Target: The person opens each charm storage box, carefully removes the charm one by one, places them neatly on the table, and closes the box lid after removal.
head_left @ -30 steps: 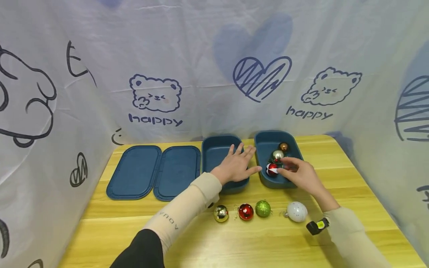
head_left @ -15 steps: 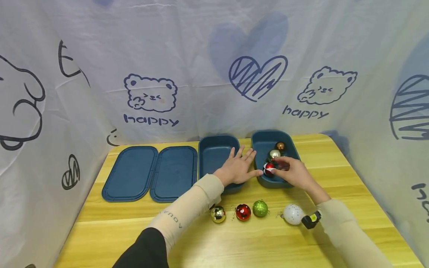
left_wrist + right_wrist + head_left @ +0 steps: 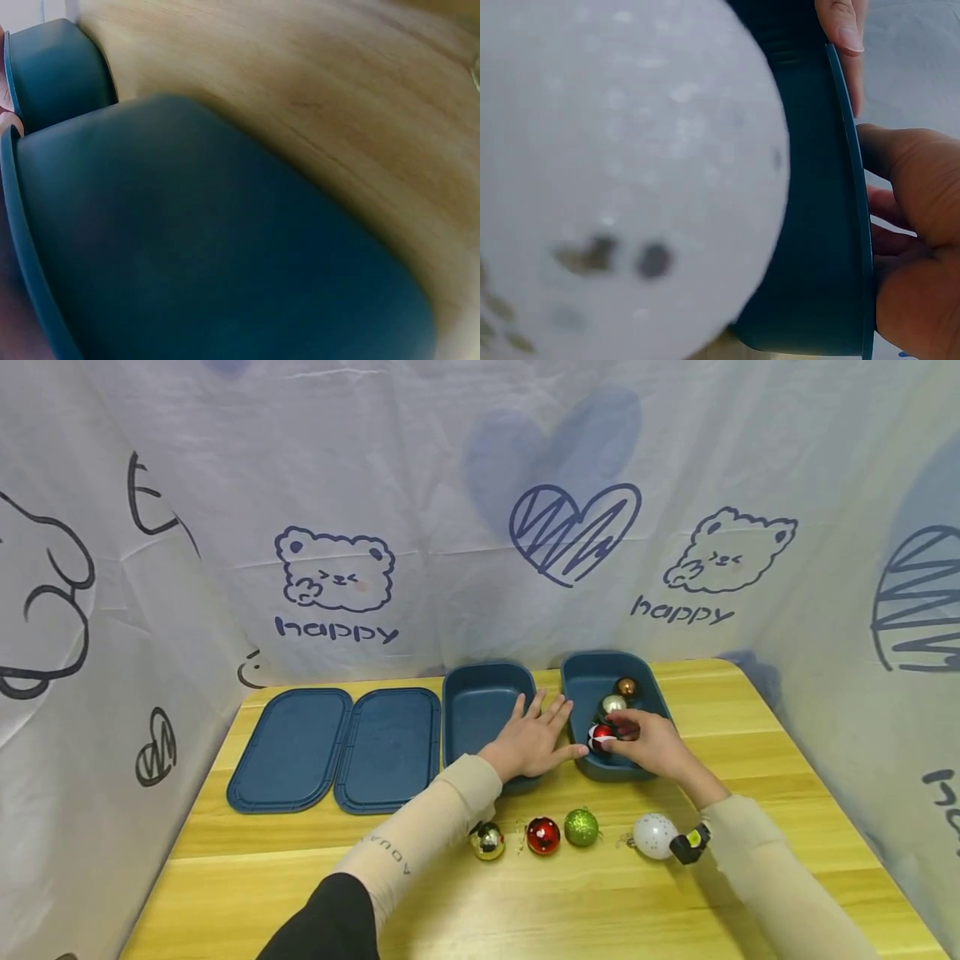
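Note:
My right hand (image 3: 651, 743) reaches over the front of the right-hand dark blue box (image 3: 579, 693) and pinches a red-and-white Christmas bauble (image 3: 602, 734) inside it. Behind that bauble lie a pale silver one (image 3: 613, 703) and a bronze one (image 3: 626, 687). My left hand (image 3: 528, 748), fingers spread, lies across the right side of the left-hand box (image 3: 480, 703), its thumb pointing to the right-hand box. In the left wrist view, the near box (image 3: 210, 240) fills most of the picture. The right wrist view shows the right hand (image 3: 922, 217) beyond the box rim, its held bauble hidden there.
In front of the boxes, a gold bauble (image 3: 487, 842), a red one (image 3: 543, 836), a glittery green one (image 3: 581, 827) and a larger speckled white one (image 3: 654, 837) line the wooden table (image 3: 600, 910). Two flat blue lids (image 3: 288, 752) lie at left. A printed cloth (image 3: 450, 593) hangs behind.
The head view has shifted slightly. My right wrist has moved a little left, bringing its camera up to the white bauble. Its fingers stay at the red-and-white bauble; the left hand stays over its box.

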Demonstrator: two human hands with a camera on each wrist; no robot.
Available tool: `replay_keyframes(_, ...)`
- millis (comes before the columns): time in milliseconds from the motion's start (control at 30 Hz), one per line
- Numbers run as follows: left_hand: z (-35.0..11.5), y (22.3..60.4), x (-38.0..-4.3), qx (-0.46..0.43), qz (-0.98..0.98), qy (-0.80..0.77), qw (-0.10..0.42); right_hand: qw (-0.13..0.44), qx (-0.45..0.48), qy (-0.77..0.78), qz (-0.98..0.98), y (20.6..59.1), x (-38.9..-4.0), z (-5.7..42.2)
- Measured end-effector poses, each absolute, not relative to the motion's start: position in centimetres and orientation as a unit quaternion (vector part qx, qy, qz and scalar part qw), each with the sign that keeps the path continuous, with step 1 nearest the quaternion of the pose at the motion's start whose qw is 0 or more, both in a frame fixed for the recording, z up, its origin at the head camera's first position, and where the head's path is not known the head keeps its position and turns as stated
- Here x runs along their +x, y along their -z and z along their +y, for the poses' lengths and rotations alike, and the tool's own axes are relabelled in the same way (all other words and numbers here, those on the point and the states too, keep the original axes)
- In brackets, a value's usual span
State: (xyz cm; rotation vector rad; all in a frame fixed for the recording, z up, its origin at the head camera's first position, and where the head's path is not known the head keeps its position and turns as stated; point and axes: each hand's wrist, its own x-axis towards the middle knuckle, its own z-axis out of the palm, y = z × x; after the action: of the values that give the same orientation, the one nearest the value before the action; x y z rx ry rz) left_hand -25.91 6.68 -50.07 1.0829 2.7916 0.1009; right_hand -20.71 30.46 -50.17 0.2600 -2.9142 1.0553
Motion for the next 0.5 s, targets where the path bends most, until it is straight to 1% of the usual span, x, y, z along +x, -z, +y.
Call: replay_keyframes(500,6.76,49.99,-25.81,0.360,0.931,-0.020,0.063,-0.012,0.084,-0.347,-0.934,50.57,-21.39,30.50)
